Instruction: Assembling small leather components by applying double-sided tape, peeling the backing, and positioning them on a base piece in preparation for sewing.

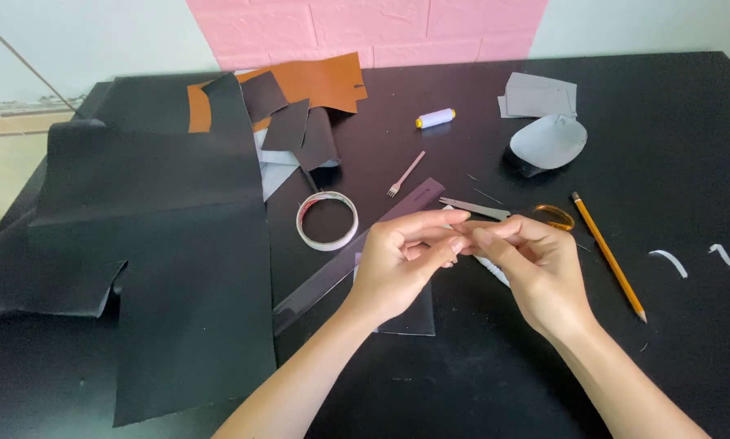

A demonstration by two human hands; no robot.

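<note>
Left hand (401, 264) and right hand (536, 264) meet fingertip to fingertip above the table (462, 382), both pinched on something thin, possibly thread; too small to tell. Risk: it slips out, lost against black. Scissors (511, 214) lie just behind, points near knuckles.

No packages, labels, signs or screens in view. Nothing printed shows anywhere on the surface (479, 382), and none on the wall behind it.
</note>
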